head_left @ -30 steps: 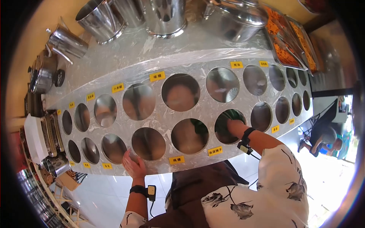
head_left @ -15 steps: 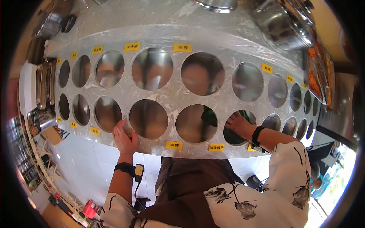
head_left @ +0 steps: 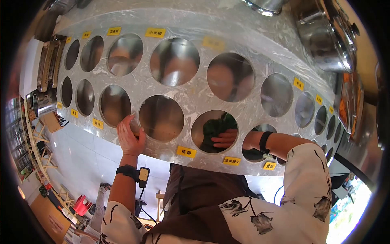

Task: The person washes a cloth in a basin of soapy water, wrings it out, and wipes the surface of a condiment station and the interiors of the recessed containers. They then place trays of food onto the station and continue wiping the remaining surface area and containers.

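Observation:
My left hand (head_left: pixel 131 136) rests on the front edge of the grey marbled counter (head_left: pixel 189 95), its fingers stretched out between two round holes. My right forearm reaches down through a front-row hole at the right. The fingers of my right hand (head_left: pixel 226 139) show inside the neighbouring hole, below the counter surface, pressed together against a bunched dark green cloth (head_left: pixel 218 125). The counter hides part of this hand. Yellow labels, one of them a front label (head_left: pixel 186 151), line both rows of holes.
A large steel pot (head_left: pixel 325 38) stands at the back right, beside a tray with orange contents (head_left: pixel 348 95). Metal trays (head_left: pixel 49 65) and a steel container (head_left: pixel 44 101) are at the left end. At the lower left, a person's leg (head_left: pixel 99 203) shows beyond the counter.
My right hand has gone deeper through its hole and reached left under the counter, onto the cloth. The cloth shows more fully. My left hand stays at the edge; the view has shifted.

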`<control>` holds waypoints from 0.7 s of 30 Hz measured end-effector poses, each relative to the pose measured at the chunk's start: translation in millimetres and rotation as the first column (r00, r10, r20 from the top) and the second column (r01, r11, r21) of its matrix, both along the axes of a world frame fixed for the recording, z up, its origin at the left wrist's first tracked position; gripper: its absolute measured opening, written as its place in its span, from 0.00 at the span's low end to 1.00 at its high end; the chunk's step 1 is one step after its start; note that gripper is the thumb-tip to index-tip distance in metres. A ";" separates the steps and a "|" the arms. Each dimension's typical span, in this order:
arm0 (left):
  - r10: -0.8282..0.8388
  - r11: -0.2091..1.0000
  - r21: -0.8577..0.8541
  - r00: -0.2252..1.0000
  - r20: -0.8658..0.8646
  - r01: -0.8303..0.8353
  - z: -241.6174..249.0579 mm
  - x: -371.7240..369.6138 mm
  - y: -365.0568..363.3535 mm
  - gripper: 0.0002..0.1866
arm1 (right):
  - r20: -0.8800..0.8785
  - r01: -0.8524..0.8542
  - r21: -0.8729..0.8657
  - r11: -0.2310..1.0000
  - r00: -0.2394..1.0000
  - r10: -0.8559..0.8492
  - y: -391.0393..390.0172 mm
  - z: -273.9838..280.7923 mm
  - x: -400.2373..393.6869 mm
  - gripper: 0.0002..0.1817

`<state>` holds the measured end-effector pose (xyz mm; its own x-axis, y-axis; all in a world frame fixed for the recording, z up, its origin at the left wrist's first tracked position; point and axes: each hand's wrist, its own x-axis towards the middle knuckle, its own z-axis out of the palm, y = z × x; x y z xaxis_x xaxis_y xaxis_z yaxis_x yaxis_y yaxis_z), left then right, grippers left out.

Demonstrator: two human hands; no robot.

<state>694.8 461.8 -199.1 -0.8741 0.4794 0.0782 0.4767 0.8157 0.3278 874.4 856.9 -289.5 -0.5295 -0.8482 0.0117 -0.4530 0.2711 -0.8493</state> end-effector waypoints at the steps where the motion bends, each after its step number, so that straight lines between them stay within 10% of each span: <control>1: 0.005 1.000 0.001 1.000 -0.004 -0.005 0.1 -0.4 0.6 0.28 | -0.004 -0.005 0.001 1.000 1.000 0.005 -4.2 2.9 -7.5 0.34; 3: 0.004 1.000 0.010 1.000 0.002 -0.004 0.3 0.8 -0.2 0.28 | -0.228 -0.170 0.333 0.927 0.940 0.254 -11.2 9.0 -20.2 0.34; 7: 0.025 1.000 -0.001 1.000 0.016 -0.025 -0.3 0.6 -0.3 0.29 | -0.485 -0.121 0.311 0.943 0.833 0.267 -18.2 -7.2 -21.5 0.33; 21: 0.016 1.000 0.017 1.000 0.013 -0.016 1.2 0.7 2.2 0.27 | 0.188 0.186 0.154 0.970 0.959 -0.214 5.2 0.1 29.7 0.23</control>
<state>695.5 464.0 -197.9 -0.8827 0.4639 0.0751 0.4592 0.8173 0.3480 904.0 862.1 -289.3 -0.6682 -0.7111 -0.2188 -0.2007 0.4555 -0.8673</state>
